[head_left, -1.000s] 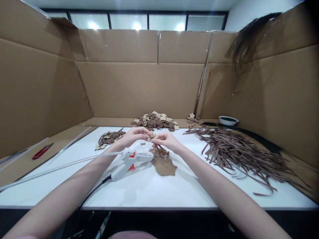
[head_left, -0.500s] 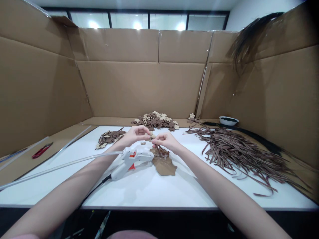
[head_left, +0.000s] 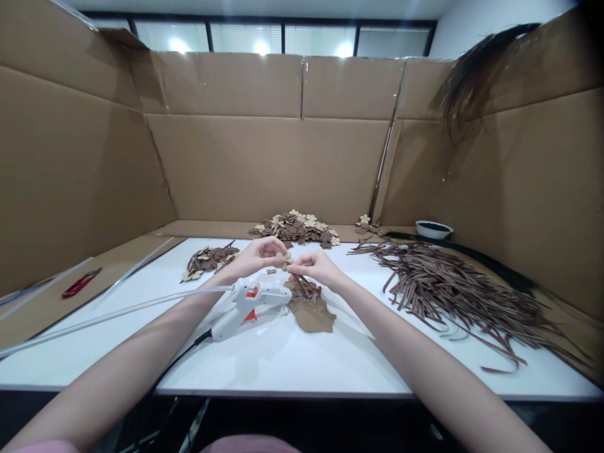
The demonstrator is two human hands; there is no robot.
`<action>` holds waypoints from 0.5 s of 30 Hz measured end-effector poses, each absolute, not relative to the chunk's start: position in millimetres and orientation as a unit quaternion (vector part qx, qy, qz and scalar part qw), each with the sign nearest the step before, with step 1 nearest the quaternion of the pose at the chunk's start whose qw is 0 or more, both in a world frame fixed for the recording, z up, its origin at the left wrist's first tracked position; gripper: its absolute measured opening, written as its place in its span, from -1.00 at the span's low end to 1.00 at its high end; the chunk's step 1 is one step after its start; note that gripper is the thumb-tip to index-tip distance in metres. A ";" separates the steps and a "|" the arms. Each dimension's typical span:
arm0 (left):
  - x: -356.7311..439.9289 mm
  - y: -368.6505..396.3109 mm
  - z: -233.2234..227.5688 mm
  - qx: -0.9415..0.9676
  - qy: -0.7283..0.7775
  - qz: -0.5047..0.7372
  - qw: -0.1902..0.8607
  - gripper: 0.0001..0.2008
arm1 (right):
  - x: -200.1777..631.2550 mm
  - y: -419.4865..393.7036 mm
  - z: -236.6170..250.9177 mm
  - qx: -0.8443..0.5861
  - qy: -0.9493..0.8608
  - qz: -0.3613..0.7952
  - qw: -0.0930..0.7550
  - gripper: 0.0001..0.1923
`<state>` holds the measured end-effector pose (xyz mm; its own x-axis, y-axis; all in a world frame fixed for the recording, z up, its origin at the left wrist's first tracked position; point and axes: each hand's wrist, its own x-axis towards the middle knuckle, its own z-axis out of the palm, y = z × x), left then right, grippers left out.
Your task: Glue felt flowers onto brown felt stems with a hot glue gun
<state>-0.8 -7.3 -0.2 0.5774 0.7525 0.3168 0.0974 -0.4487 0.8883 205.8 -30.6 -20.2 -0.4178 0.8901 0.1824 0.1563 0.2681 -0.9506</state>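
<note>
Red scissors [head_left: 80,284] at far left on cardboard flap. Small petal heap [head_left: 207,261] on white table [head_left: 292,358], near our left hand [head_left: 257,255]. Left hand pinches tan flower piece [head_left: 286,257] at fingertips; our right hand [head_left: 315,267] meets it, fingers narrowed on same piece and on thin brown stem [head_left: 301,284]. White glue gun [head_left: 245,305] lies just below hands, beside brown scrap [head_left: 314,311]. Large petal pile [head_left: 295,228] behind. Brown strips [head_left: 453,289] spread right; white bowl [head_left: 433,229] beyond.
</note>
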 end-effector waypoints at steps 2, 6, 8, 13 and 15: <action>-0.6 -7.1 0.2 0.768 0.274 0.360 0.454 -0.66 | 205.8 -30.4 -20.2 -0.375 -0.702 0.467 0.386 -0.61; -0.4 -6.8 0.2 0.770 0.267 0.352 0.460 -0.65 | 205.9 -29.3 -22.2 -0.391 -0.709 0.447 0.380 -0.62; -0.5 -6.7 0.1 0.772 0.267 0.351 0.458 -0.64 | 205.9 -29.0 -23.4 -0.397 -0.708 0.447 0.377 -0.62; -0.2 -7.9 1.4 0.775 0.270 0.344 0.456 -0.63 | 205.3 -29.3 -24.9 -0.405 -0.698 0.457 0.375 -0.61; 0.3 -9.1 2.3 0.775 0.271 0.341 0.457 -0.63 | 204.8 -29.8 -24.7 -0.409 -0.696 0.456 0.374 -0.62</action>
<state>0.3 -9.1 2.3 0.6205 0.7321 0.2811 0.1081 -0.4349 0.8940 204.8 -29.8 -24.7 -0.3849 0.9111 0.1473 0.2285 0.2487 -0.9412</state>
